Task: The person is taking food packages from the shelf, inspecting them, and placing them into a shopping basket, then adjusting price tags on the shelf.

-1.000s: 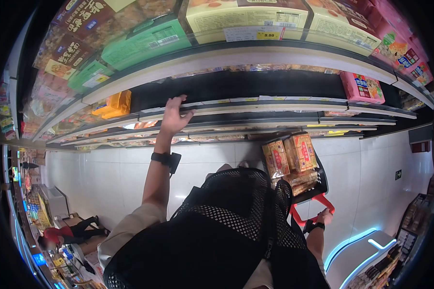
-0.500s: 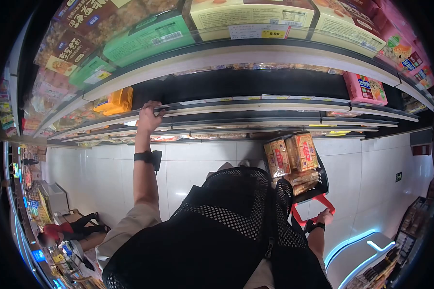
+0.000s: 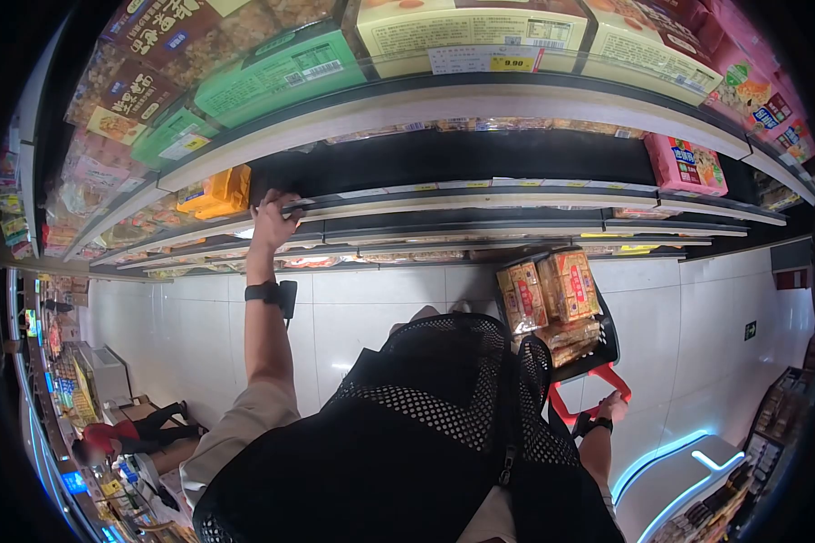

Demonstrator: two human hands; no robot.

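Note:
My left hand is at the front edge of a mid-height shelf, just right of an orange package. Its thumb stands apart from the fingers, which reach over the shelf edge, and no product shows in it. Low on the right, my right hand is closed round the red handle of a black shopping basket. Several clear packs of golden-brown snacks with red labels fill the basket.
Above, a shelf carries green boxes, cream boxes and a price tag. A pink package sits at the shelf's right. A person in red is at the lower left. A blue-lit counter stands lower right.
My left hand has shifted slightly left along the shelf edge, closer to the orange package. My right hand and the basket have hardly moved.

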